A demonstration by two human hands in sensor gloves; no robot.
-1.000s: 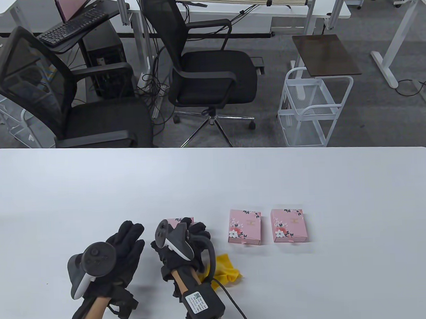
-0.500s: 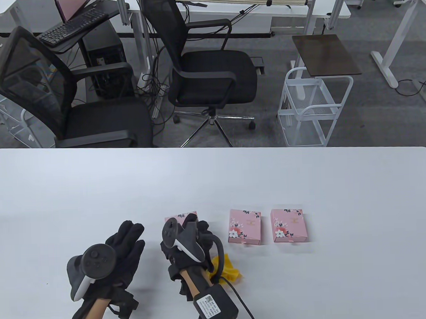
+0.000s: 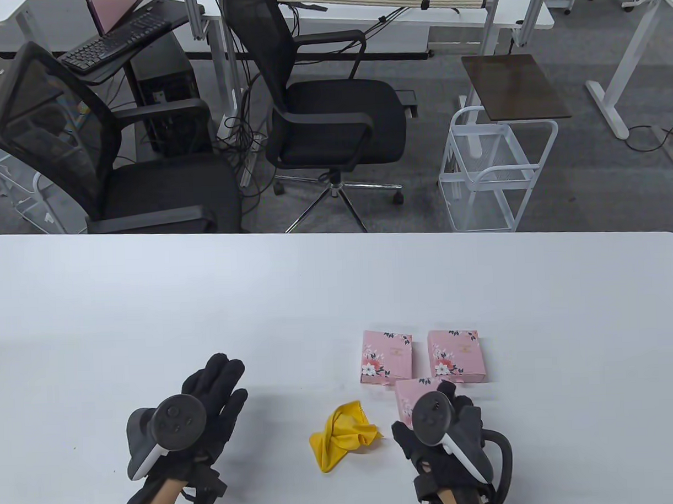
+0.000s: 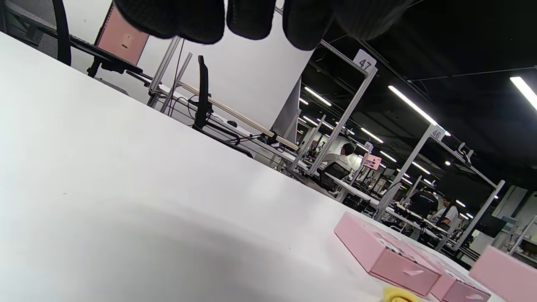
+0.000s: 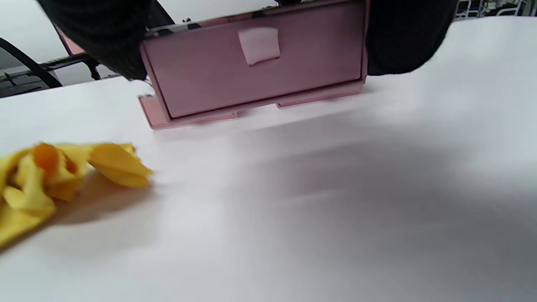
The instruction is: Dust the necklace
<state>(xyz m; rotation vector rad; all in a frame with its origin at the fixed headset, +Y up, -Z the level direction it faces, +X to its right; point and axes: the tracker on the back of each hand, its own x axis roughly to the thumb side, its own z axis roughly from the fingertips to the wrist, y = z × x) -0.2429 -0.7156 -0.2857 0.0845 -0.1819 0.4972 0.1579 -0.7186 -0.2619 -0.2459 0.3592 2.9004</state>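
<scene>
Apparently the dusting was not started: the right hand (image 3: 445, 433) gripped a closed pink box (image 3: 410, 395), the yellow cloth (image 3: 343, 433) lay untouched to its left, and the left hand (image 3: 209, 397) rested flat.

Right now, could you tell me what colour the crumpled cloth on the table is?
The cloth is yellow, seen best in the table view.

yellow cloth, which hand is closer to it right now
Right, narrowly. The right hand is just right of the yellow cloth, gripping a pink box; the left hand lies flat farther off to its left.
</scene>
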